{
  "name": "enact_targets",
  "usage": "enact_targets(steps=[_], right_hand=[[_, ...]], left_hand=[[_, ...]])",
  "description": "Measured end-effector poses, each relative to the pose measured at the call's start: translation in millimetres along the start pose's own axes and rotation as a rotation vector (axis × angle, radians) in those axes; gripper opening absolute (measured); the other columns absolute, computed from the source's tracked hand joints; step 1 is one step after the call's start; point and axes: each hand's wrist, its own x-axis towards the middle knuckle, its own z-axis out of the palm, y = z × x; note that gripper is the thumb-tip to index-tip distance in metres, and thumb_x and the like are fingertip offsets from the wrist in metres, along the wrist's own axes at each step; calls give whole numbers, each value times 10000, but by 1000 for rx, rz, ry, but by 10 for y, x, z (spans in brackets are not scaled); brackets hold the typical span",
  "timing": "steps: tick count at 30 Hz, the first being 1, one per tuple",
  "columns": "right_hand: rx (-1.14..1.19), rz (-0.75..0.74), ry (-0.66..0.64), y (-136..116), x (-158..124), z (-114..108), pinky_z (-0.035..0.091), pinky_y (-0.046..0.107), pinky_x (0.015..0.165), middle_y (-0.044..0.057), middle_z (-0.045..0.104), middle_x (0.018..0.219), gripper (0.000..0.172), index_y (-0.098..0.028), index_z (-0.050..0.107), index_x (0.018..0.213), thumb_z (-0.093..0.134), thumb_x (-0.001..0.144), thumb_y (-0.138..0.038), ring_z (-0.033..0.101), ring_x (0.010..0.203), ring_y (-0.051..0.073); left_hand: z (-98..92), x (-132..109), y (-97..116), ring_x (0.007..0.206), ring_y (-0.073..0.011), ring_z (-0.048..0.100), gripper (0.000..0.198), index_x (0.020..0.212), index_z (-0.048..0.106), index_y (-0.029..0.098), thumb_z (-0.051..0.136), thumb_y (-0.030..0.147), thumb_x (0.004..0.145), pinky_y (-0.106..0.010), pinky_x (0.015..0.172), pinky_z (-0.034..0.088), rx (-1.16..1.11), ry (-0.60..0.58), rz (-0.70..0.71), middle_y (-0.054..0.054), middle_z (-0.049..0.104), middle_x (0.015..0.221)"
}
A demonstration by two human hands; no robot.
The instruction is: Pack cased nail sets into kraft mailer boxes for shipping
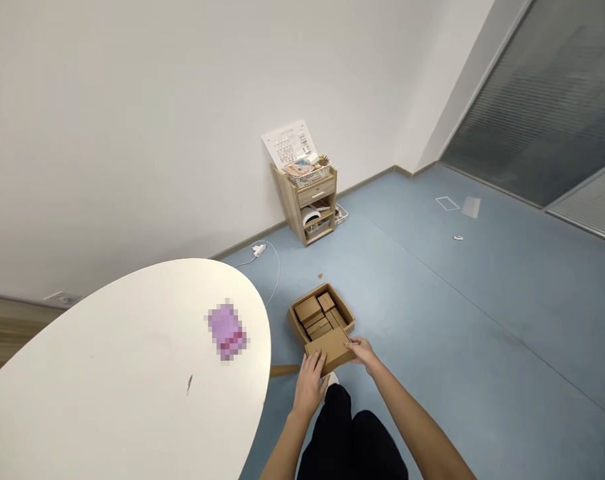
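Note:
Between my two hands is a flat brown cardboard box (331, 347). My left hand (310, 385) grips its left side, fingers lying over the top. On the right side, my right hand (362, 352) holds the box by its edge, the thumb near the top corner. Just beyond it on the floor stands a larger brown bin (296, 328), and the held box overlaps its near rim in view. Several smaller cardboard boxes (308, 309) are packed inside the bin. Its near part is hidden behind the held box.
A white rounded table (147, 333) fills the left, with a blurred purple item (226, 330) on it. By the wall stands a small wooden cabinet (295, 200) carrying a white basket (310, 177). A power strip (258, 250) and its cable lie on the blue floor (407, 300).

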Motion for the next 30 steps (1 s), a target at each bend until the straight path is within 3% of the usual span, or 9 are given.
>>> enact_targets(steps=[5,10,15,19,21,24,30], right_hand=[[-128,-67,33,-20,1239,244,551,279,671,100,624,1208,428,-218,552,1136,596,758,-413,635,1057,215],[-261,-129,26,238,2441,466,547,322,709,123,619,1207,486,-216,560,1158,610,735,-449,621,1078,246],[-376,-189,-22,681,3570,802,544,328,665,90,671,1077,476,-233,582,1121,624,724,-494,665,951,237],[-452,-225,-43,1038,4217,1106,532,301,639,76,684,1025,405,-238,589,1101,608,758,-454,678,897,215],[-495,-235,-36,1155,4439,1221,529,293,657,66,690,1009,339,-244,592,1081,597,777,-395,679,886,203],[-570,-253,-11,1242,4660,1328,515,280,732,69,697,997,244,-223,606,1019,593,780,-271,674,911,196],[-726,-345,49,1289,4763,1363,463,258,831,131,694,1053,233,-168,631,1012,566,790,-139,650,1022,224]], left_hand=[[769,606,-706,1350,-264,415,618,1380,408,208,394,37,786,-544,1111,343,36,-51,-173,-120,460,1439],[1622,1072,-1419,1338,-266,424,613,1347,449,200,398,8,767,-495,1086,387,16,-93,-287,-120,479,1413],[2628,1314,-2136,1244,-256,494,615,1308,481,201,394,-28,744,-411,1014,454,105,-112,-358,-119,520,1314],[3267,1398,-2581,1137,-254,543,630,1274,491,219,425,-55,710,-376,912,504,218,-148,-457,-106,542,1205],[3466,1449,-2708,1103,-261,552,599,1263,487,217,449,-53,730,-381,874,518,269,-144,-489,-112,535,1180],[3615,1561,-2788,1065,-257,561,540,1242,491,215,473,-51,773,-380,839,531,366,-148,-516,-112,530,1152],[3589,1762,-2795,1107,-224,543,573,1263,478,240,480,-74,784,-325,840,539,509,-268,-545,-87,523,1217]])
